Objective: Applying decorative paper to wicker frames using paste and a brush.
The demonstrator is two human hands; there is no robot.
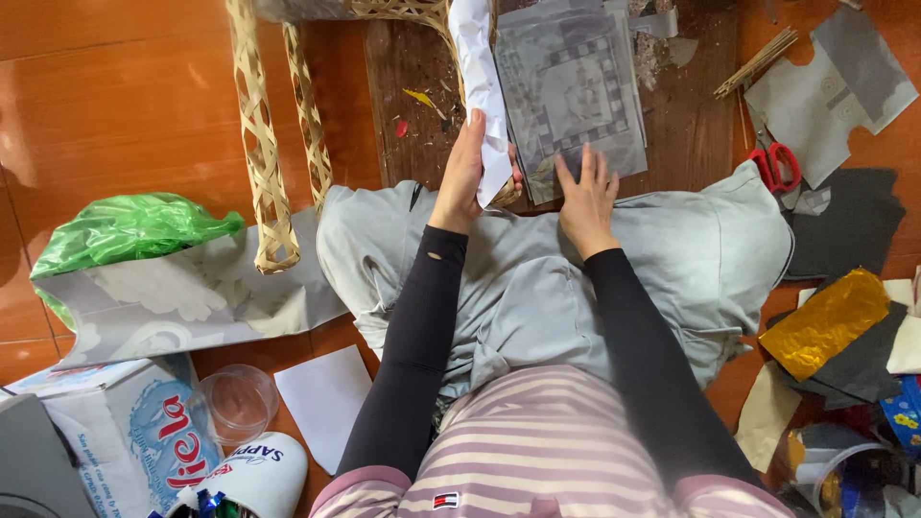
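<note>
The left hand (463,168) is closed around the lower part of one white paper strip (482,91), thumb and fingers pinching it so that it stands up and away from the lap. The right hand (587,197) lies open and flat, fingers spread, pressing on the near edge of a stack of grey patterned sheets (576,86); how many sheets are in the stack cannot be told, though several edges show. The stack rests on one dark wooden board (691,115) set on the reddish floor just beyond the knees, and the white strip rises beside its left edge. Both arms wear black sleeves over grey trousers (691,259). To the left, two woven bamboo strips (264,144) run down from a woven frame at the top edge. Further left lies one green plastic bag (125,230) on a large grey printed sheet (192,297). Near the left knee sit one clear plastic cup (235,403) and one plain white sheet (326,403). To the right, one pair of red-handled scissors (775,165) lies at the board's corner, one bundle of thin bamboo sticks (758,59) above it, and one crumpled gold foil piece (825,321) lower down.
</note>
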